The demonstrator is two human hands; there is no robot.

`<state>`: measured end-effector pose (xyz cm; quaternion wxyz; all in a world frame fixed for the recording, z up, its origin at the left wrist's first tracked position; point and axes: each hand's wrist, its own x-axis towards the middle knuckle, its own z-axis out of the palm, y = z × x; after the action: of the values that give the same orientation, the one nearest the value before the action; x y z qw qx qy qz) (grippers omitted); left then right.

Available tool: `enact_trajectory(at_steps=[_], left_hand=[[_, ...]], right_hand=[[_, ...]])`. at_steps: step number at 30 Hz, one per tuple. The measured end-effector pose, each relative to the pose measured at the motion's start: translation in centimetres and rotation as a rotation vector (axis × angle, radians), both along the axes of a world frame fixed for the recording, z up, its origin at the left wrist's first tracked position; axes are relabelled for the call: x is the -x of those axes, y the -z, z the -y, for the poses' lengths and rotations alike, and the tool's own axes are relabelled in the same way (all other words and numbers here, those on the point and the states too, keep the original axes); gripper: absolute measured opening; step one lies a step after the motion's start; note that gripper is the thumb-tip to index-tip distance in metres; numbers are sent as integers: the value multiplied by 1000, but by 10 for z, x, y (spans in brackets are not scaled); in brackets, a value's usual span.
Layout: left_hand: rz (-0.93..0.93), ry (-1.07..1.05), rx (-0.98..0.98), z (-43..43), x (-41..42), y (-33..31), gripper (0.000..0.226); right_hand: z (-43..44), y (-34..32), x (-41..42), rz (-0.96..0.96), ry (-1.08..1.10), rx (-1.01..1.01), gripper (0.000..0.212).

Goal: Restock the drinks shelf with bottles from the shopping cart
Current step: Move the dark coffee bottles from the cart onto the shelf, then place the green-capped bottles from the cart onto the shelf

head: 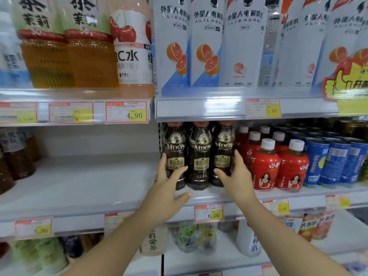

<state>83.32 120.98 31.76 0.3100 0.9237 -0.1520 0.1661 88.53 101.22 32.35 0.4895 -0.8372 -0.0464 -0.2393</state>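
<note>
Three dark MDOY coffee bottles stand in a row at the front of the middle shelf (pixel 219 198): the left bottle (pixel 175 148), the middle bottle (pixel 200 156) and the right bottle (pixel 223 150). My left hand (pixel 169 182) presses flat against the left side of the left bottle, fingers spread. On the other side, my right hand (pixel 237 176) lies against the right bottle, fingers apart. Both hands bracket the row; neither wraps around a bottle. The shopping cart is out of view.
Red tea bottles with white caps (pixel 264 168) stand right beside the coffee, then blue cans (pixel 318 164). Left of the divider is a bare white shelf bay (pixel 79 180) with brown bottles (pixel 14 162) at its far left. Tall white cartons (pixel 207 46) fill the shelf above.
</note>
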Motion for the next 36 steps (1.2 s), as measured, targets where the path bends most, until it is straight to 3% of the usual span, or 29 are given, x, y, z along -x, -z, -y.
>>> enact_trajectory(at_steps=[2,4,6,9,13,17,20,28,32,36], left_hand=[[-22,25,4,-6,3,-2,62],[11,41,11,-15,13,-2,58],[87,29,39,-29,31,1,48],[180,-28,103,-69,68,16,30],[140,-209,148,-156,132,70,26],[-87,-486,195,-245,210,141,22],[-230,-671,237,-302,273,191,31],[-565,-1026,324,-412,403,328,22],[-614,-1120,399,-458,415,396,22],[-674,-1185,514,-501,398,450,29]], right_hand=[[-6,0,16,98,73,9,74],[-21,2,41,307,120,47,54],[-48,7,64,464,30,60,35],[-103,24,95,495,-236,122,19],[-191,67,132,358,-524,182,18],[-283,129,163,112,-724,293,18],[-350,184,186,-75,-835,413,19],[-488,347,238,-550,-1047,827,44],[-528,415,236,-559,-1023,1084,49],[-548,461,222,-406,-938,1277,52]])
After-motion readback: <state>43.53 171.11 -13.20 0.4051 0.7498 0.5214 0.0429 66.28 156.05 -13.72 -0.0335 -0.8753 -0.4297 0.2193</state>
